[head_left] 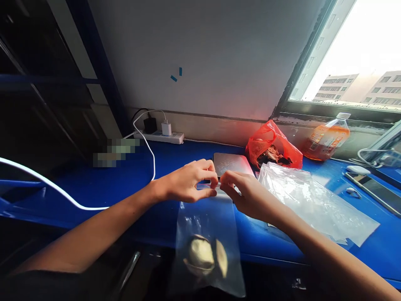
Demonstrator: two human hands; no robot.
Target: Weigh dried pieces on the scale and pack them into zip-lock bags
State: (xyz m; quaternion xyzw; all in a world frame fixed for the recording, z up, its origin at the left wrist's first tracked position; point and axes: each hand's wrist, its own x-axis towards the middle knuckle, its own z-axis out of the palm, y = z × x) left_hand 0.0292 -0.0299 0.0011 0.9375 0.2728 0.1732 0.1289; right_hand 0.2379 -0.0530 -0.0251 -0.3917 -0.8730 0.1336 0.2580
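Note:
A clear zip bag [208, 221] hangs over the front edge of the blue desk, its top pinched between both hands. Inside, near the bottom, lie pale dried slices [202, 253], slightly blurred. My left hand [196, 182] grips the bag's top edge between thumb and fingers. Close beside it, my right hand [242, 192] pinches the same edge a little to the right. Just behind the hands sits a flat silver plate-like device [233, 163], partly covered by them. Whether the bag's seal is closed cannot be made out.
Several clear bags [313, 205] lie right of my hands. Behind them stands a red plastic bag [290, 148] holding dark dried pieces, beside an orange drink bottle [327, 138]. A phone [376, 192] is far right. At back left are a power strip [159, 136] and a white cable [65, 194].

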